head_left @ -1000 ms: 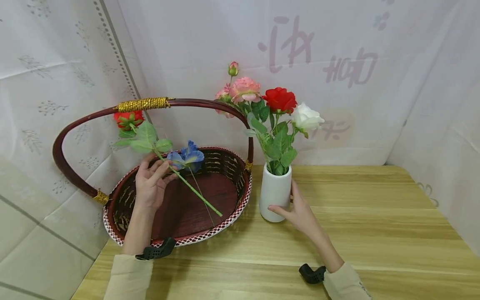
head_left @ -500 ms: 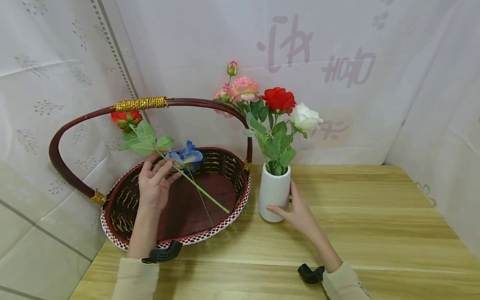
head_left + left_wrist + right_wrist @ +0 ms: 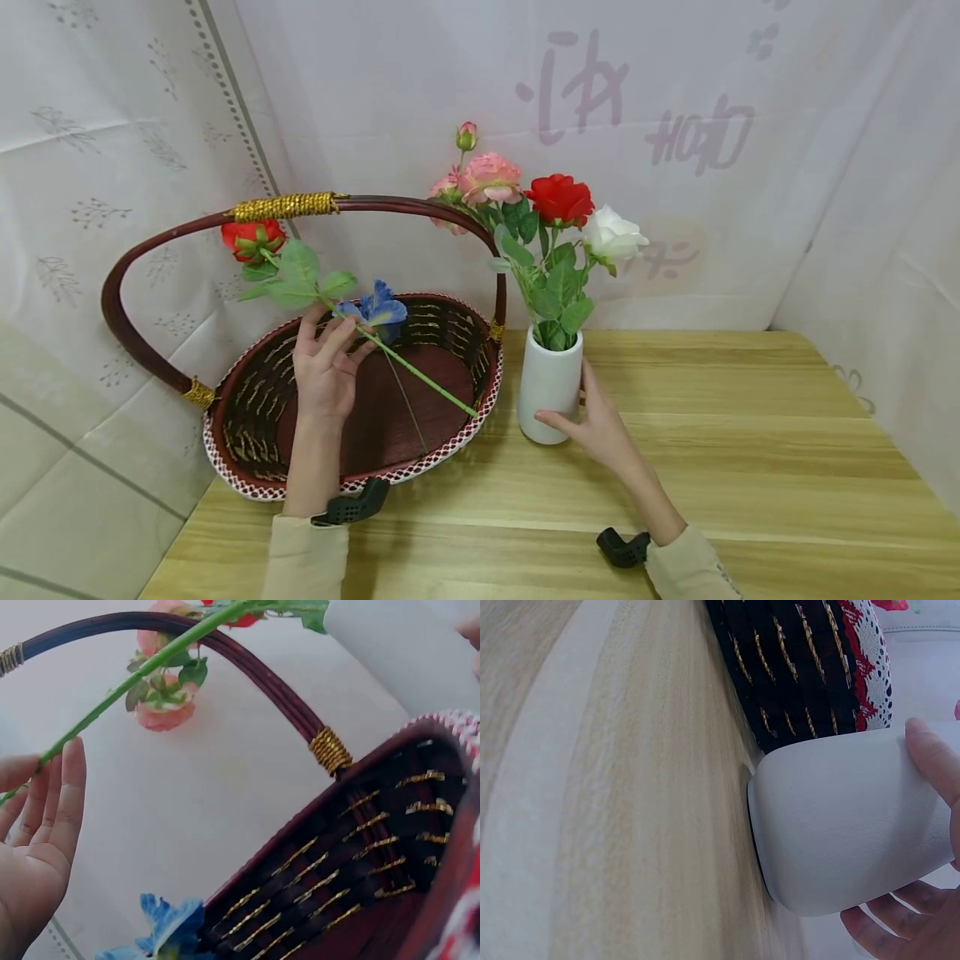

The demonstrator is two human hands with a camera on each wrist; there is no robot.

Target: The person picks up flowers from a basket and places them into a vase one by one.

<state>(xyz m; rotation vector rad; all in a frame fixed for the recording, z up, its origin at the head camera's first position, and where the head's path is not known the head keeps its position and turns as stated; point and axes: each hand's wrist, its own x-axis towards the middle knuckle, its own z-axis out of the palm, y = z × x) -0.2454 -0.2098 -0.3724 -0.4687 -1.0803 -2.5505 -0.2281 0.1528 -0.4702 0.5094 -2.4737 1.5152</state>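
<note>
My left hand pinches the green stem of a red rose above the basket; the bloom points to the upper left and the stem slants down to the right. In the left wrist view, thumb and fingers meet on the stem. A white vase stands on the table, and my right hand grips its lower right side, the thumb in front. Pink flowers, another red rose and a white rose rise from the vase. Beside my left fingers, a blue flower lies in the basket.
The dark red woven basket, with a lace rim and a tall arched handle, stands on the wooden table left of the vase. Its handle reaches close to the pink flowers. Patterned cloth hangs behind.
My left hand has moved to the right with the red rose, and the stem's cut end has shifted right to the basket's rim. My right hand and the vase look unmoved.
</note>
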